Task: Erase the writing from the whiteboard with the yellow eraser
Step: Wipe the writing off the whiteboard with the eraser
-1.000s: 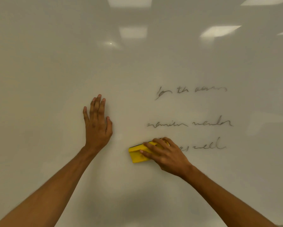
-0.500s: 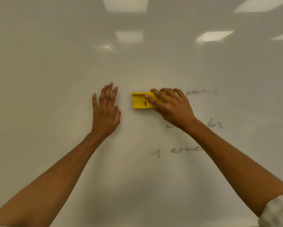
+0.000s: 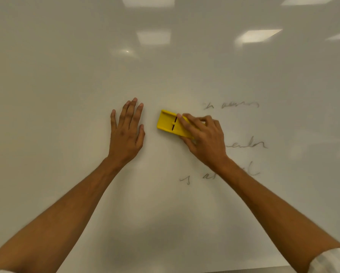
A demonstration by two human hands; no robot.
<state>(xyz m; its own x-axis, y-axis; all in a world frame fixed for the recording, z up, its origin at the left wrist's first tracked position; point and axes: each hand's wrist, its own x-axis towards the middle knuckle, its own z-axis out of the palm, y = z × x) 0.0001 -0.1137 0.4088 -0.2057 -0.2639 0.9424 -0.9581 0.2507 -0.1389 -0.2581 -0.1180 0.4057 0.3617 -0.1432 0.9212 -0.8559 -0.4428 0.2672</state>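
Since a moment ago, the yellow eraser (image 3: pixel 171 124) has tipped slightly, its left end now raised a little, and the start of the top line of writing is gone. The right hand (image 3: pixel 203 139) grips the eraser's right half, fingers curled over the top edge and thumb under the lower edge, pressing it flat against the whiteboard (image 3: pixel 66 75). The left hand (image 3: pixel 127 133) holds nothing; it lies open, palm down and fingers spread, braced on the board just left of the eraser without touching it. Both forearms reach up from the bottom corners of the view, the right one crossing over part of the remaining writing (image 3: pixel 240 105). Three faint, partly wiped lines remain to the right and below the eraser: a top fragment, a middle one beside the right wrist, and a lower one under the forearm. To finish well, the eraser probably needs firm, even pressure with its full face flat, swept rightward in overlapping passes, line by line, so no grey streaks stay behind.
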